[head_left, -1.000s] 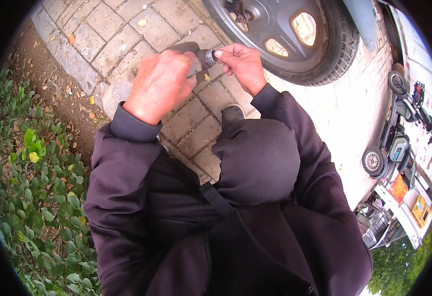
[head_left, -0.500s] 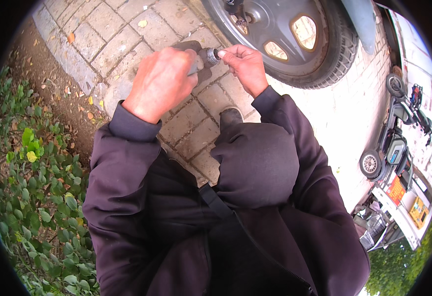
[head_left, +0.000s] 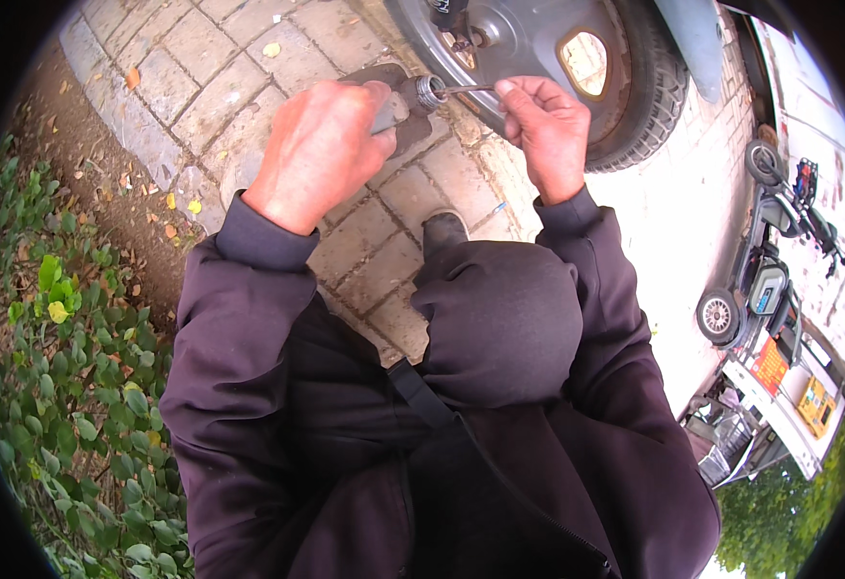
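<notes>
My left hand [head_left: 321, 145] is closed round a small grey piece [head_left: 384, 118], most of it hidden by the fingers. Beyond its fingertips shows a silvery ringed end [head_left: 430, 92], like a coil or a threaded neck; I cannot tell which. A thin dark strip [head_left: 469, 89] runs from that end to my right hand [head_left: 548, 125], which pinches its far end between thumb and fingers. Just behind the ringed end is a dark grey flat shape [head_left: 411, 135], too covered to name.
A wheel with a black tyre [head_left: 668, 96] and grey hub [head_left: 528, 48] stands close beyond my right hand. Paving bricks [head_left: 369, 241] lie below, with one shoe [head_left: 444, 230] on them. Leafy shrubs [head_left: 84, 415] line the left; a scooter [head_left: 765, 270] stands far right.
My right hand has moved right, away from the ringed end, and a longer stretch of the dark strip now shows between them. My left hand has stayed almost in place.
</notes>
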